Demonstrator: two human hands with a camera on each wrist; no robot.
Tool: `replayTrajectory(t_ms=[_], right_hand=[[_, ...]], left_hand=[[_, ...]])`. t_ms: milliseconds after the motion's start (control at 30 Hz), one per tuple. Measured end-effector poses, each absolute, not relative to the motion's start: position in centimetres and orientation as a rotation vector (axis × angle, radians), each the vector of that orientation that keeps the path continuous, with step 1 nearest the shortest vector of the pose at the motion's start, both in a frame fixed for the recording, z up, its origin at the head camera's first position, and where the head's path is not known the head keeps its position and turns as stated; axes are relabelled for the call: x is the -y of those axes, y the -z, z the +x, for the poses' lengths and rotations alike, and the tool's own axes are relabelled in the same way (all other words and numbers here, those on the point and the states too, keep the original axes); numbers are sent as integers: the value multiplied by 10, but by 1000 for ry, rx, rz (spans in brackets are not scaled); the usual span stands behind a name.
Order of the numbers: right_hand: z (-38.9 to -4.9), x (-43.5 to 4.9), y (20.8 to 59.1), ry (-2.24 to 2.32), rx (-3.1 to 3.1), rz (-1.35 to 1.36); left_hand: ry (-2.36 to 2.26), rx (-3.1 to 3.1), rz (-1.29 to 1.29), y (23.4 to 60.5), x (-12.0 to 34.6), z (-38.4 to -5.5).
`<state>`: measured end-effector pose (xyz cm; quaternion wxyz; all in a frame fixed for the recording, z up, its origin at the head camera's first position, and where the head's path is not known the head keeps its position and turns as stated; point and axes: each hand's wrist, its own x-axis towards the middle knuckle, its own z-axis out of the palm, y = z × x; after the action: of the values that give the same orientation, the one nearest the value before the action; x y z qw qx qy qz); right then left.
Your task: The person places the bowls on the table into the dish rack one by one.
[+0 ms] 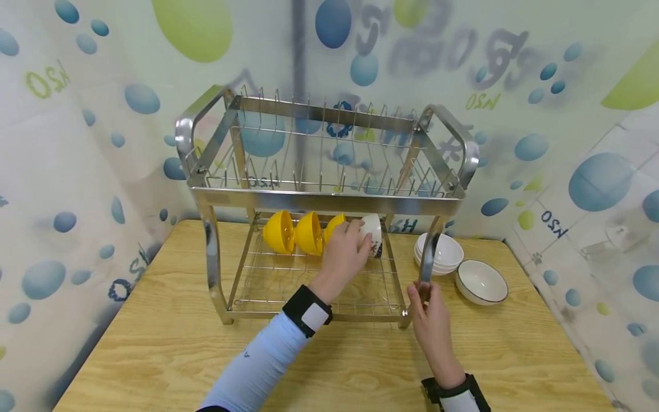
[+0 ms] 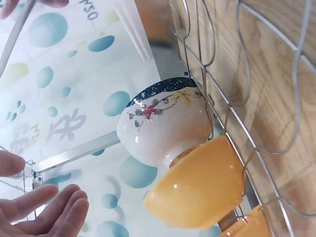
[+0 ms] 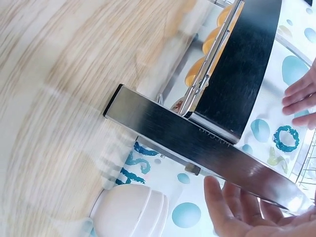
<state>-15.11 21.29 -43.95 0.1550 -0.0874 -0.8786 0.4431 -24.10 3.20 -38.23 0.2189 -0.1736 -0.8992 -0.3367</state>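
A two-tier metal dish rack (image 1: 329,201) stands on the wooden table. Along its lower tier three yellow bowls (image 1: 278,232) sit on their sides in a row. At the right end of that row is a white bowl (image 2: 165,118) with a dark blue rim and painted flowers, also on its side against the wires. My left hand (image 1: 344,252) reaches in over it; the left wrist view shows the fingers (image 2: 66,212) loosely extended, apart from the bowl. My right hand (image 1: 432,323) holds the rack's front right leg (image 3: 197,136), thumb and fingers on either side.
To the right of the rack, a small stack of white bowls (image 1: 444,252) stands beside a single dark-rimmed white bowl (image 1: 481,282). The upper tier's wire dividers (image 1: 329,143) are over my left hand. A patterned curtain (image 1: 566,114) hangs behind and around the table.
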Motion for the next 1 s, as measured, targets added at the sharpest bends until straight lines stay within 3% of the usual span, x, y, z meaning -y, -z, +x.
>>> replayTrajectory(t_ms=[400, 1000], right_hand=[[-153, -216, 447, -1256, 2428, -175], [-159, -234, 452, -1213, 2360, -327]], left_hand=[[1145, 2338, -311, 414, 5, -208], [1225, 2351, -107, 439, 45, -199]])
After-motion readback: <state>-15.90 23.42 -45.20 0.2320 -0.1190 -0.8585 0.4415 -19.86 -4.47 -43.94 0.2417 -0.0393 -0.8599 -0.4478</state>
